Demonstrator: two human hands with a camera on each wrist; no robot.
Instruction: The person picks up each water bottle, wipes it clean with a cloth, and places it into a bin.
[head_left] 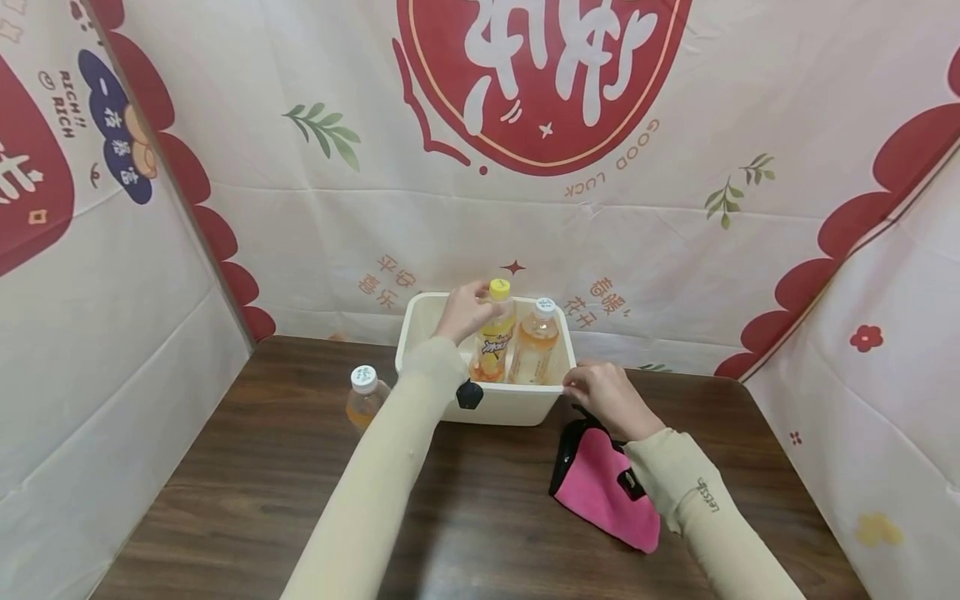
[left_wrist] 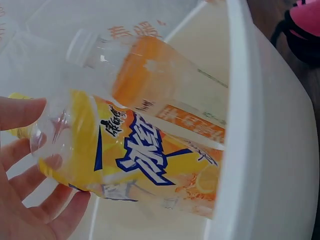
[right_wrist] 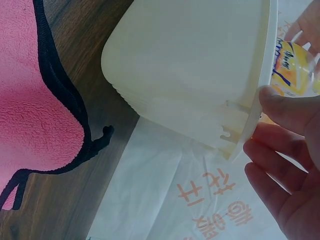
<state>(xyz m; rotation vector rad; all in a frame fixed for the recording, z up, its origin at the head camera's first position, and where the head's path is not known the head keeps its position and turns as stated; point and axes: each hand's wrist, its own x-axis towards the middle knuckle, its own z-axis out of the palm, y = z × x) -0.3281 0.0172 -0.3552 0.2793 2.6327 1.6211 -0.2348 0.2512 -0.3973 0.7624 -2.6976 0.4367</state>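
A white plastic bin (head_left: 498,406) stands at the back of the table, holding two bottles. My left hand (head_left: 468,312) grips the upper part of a yellow-labelled drink bottle (head_left: 492,346) with a yellow cap, upright inside the bin. In the left wrist view thumb and fingers curl round the shoulder of that bottle (left_wrist: 140,155). To its right leans a white-capped bottle (head_left: 534,346) with orange drink. The right hand (head_left: 603,392) pinches the bin's front right rim; in the right wrist view its thumb lies on the rim (right_wrist: 267,55) with fingers beneath.
Another white-capped bottle (head_left: 364,396) stands on the dark wood table (head_left: 247,467) left of the bin, partly behind the left sleeve. A pink cloth item with black edging (head_left: 603,492) lies below the right hand. Printed white cloth (head_left: 315,242) hangs behind and at both sides.
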